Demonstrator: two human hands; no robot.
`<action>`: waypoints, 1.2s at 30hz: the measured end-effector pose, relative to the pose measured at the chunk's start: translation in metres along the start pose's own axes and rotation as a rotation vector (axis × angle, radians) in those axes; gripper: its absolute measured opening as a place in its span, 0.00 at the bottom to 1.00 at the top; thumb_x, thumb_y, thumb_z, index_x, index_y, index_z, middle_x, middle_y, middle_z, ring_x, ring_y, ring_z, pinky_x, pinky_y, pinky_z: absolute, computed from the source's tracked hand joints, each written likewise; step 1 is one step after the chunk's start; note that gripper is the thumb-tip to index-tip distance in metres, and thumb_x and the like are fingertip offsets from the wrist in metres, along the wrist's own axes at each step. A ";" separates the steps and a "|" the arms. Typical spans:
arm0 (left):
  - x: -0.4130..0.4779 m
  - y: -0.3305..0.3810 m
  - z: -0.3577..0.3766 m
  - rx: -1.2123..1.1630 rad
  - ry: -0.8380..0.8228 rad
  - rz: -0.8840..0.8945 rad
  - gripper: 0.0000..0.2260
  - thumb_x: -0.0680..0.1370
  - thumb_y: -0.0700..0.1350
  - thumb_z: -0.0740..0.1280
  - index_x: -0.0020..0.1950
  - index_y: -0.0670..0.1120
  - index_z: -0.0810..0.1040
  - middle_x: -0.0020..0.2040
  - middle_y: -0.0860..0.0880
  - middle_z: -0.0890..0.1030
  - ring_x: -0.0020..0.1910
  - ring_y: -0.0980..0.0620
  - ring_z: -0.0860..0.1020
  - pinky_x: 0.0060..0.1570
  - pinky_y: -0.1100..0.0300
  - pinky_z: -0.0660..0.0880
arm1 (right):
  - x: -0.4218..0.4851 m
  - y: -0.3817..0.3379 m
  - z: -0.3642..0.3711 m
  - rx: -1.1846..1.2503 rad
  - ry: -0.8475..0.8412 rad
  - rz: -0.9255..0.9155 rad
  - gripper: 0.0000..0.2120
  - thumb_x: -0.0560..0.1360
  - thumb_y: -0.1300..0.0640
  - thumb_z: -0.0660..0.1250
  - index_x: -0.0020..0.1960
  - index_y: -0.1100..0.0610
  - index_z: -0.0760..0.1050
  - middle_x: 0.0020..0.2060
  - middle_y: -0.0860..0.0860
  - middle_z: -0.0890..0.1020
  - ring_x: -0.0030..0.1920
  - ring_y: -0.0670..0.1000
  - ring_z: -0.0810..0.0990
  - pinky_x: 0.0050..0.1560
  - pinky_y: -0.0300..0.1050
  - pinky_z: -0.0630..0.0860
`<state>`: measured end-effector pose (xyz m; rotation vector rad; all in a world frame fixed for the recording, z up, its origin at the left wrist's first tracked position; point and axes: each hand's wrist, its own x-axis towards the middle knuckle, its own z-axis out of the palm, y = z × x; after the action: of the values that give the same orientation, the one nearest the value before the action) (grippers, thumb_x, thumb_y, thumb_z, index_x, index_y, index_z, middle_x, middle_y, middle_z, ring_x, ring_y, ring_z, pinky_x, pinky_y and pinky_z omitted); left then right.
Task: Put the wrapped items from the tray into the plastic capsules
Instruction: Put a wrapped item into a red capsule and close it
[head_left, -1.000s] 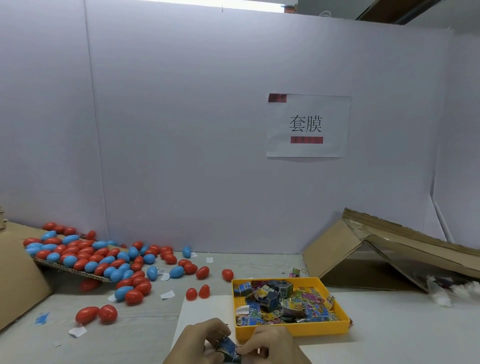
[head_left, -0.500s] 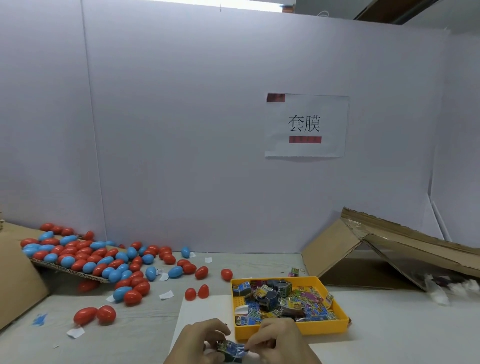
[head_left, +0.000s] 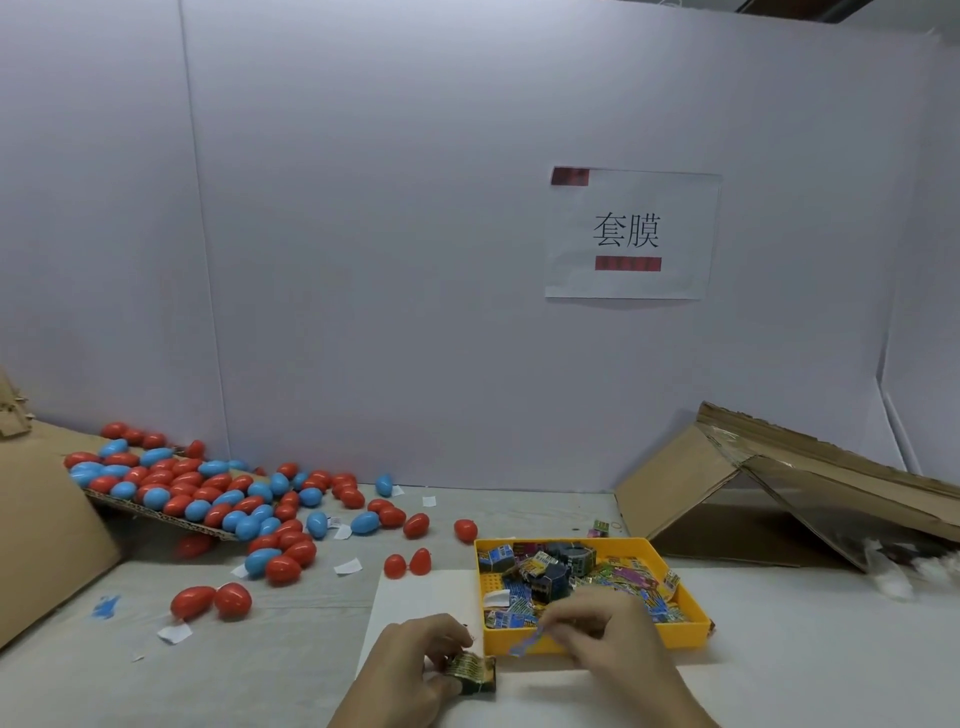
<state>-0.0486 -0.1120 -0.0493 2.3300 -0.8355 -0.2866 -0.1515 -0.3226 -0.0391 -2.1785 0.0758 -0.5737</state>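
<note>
I am watching the left hand (head_left: 415, 670) gripping a dark, gold-printed item (head_left: 470, 673) near the front edge of the tabletop (head_left: 285, 649), fingers curled round it; I cannot tell whether it is touching the white sheet (head_left: 410, 597) below. The right hand (head_left: 608, 639) is hovering just beside it, in front of the tray (head_left: 691, 631), with fingertips together, pinching a thin blue strip (head_left: 527, 642) that is hanging down towards the item. The yellow tray is sitting right of centre, partly on the sheet, and is holding a heap of wrapped items (head_left: 561, 571) in blue, purple and yellow. Two red half shells (head_left: 408, 564) are standing close together at the sheet's far edge. Towards the far left corner, red and blue capsules (head_left: 208, 493) are lying heaped on a tilted cardboard flap (head_left: 156, 512) and spilling onto the tabletop, with a pair of red ones (head_left: 210, 600) lying apart, nearer the front. Scraps of white paper (head_left: 348, 566) are lying among them. A bent cardboard piece (head_left: 727, 499) is leaning at the far right, and a paper sign (head_left: 631, 234) is hanging on the back wall.
</note>
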 end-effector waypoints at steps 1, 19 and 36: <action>-0.001 -0.001 -0.001 -0.013 0.005 -0.002 0.16 0.74 0.42 0.73 0.58 0.58 0.79 0.55 0.59 0.82 0.52 0.63 0.79 0.46 0.79 0.70 | -0.001 0.001 -0.005 0.049 0.056 0.027 0.16 0.72 0.68 0.73 0.38 0.46 0.86 0.35 0.47 0.84 0.31 0.48 0.81 0.34 0.37 0.76; -0.009 0.023 0.001 -0.517 0.114 0.044 0.05 0.79 0.45 0.69 0.53 0.54 0.83 0.42 0.50 0.85 0.44 0.55 0.83 0.43 0.65 0.79 | -0.018 -0.039 0.026 0.242 -0.018 0.072 0.15 0.70 0.64 0.76 0.42 0.43 0.86 0.39 0.46 0.87 0.41 0.48 0.86 0.47 0.41 0.82; -0.003 0.013 -0.006 -0.689 0.103 -0.065 0.04 0.72 0.36 0.76 0.45 0.39 0.82 0.40 0.44 0.86 0.40 0.50 0.85 0.42 0.60 0.81 | -0.014 -0.045 0.030 0.213 -0.133 0.235 0.20 0.62 0.37 0.78 0.50 0.42 0.80 0.43 0.43 0.85 0.37 0.43 0.81 0.43 0.36 0.77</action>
<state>-0.0553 -0.1145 -0.0364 1.7087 -0.5020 -0.4042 -0.1580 -0.2690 -0.0261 -1.9600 0.1884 -0.2892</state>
